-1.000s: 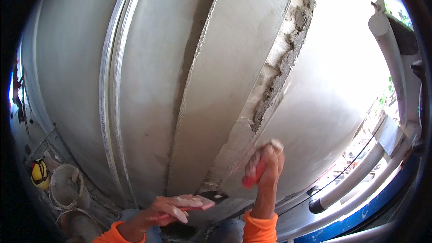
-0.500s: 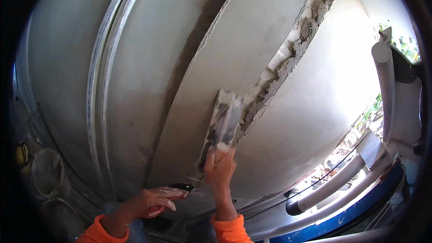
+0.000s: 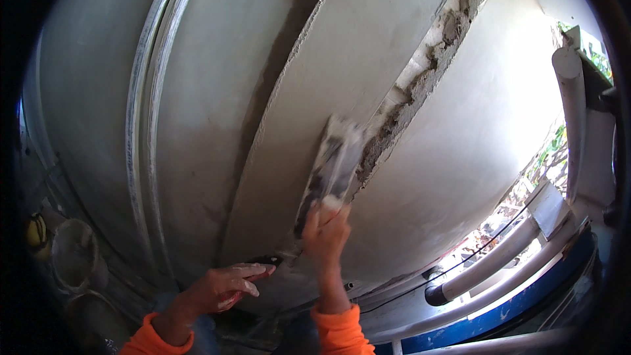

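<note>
My right hand is closed around the handle of a plastering trowel, whose long flat blade lies on the grey wall. Its upper end is beside a strip of rough mortar that runs up to the right. Lower down and to the left, my left hand grips a small trowel; some of its red handle shows under the fingers, and its dark blade is close to the wall's bottom. Pale plaster marks the left fingers. Most of the small trowel is hidden or in shadow.
Two pale vertical strips run up the wall at the left. Dirty buckets stand at the lower left by a yellow thing. At the right are grey pipes, a dark cable and a curved blue edge.
The plastering trowel in my right hand has moved slightly up and to the right along the wall. My left hand has shifted a little upward with the small trowel. The view has tilted slightly.
</note>
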A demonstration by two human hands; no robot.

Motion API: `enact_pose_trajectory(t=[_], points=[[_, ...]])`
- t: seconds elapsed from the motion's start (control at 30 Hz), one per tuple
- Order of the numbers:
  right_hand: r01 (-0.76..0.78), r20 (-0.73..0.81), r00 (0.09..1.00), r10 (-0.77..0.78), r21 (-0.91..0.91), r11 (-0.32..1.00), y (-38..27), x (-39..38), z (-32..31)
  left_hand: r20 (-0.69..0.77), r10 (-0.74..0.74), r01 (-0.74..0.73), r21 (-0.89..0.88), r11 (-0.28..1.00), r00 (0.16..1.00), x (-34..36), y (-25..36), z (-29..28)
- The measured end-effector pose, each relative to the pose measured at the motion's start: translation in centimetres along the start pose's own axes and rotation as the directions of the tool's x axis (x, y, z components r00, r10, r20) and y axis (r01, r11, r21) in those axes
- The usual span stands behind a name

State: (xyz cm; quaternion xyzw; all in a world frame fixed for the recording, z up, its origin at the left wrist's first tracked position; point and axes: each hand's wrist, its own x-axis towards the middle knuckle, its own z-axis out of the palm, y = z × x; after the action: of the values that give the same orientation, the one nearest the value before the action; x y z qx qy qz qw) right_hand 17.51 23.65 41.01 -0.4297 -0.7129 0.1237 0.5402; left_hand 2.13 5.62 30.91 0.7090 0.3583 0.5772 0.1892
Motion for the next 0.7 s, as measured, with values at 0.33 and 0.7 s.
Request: enact_pose_trajectory(t=[0.33,0.7], points=[[0.105,-0.038,0.994,-0.102,0.1,0.989,0.0,1.9,-1.1,-0.367,-0.113,0.121,-0.001,0.993,0.924,-0.8,-1.2,0.0],[-0.214,0.242,0.944,0.224,-0.068,0.974,7.6,-14.1,0.1,-0.578,-0.028,0.214,0.255,0.943,0.815,-3.9,0.9,-5.1]])
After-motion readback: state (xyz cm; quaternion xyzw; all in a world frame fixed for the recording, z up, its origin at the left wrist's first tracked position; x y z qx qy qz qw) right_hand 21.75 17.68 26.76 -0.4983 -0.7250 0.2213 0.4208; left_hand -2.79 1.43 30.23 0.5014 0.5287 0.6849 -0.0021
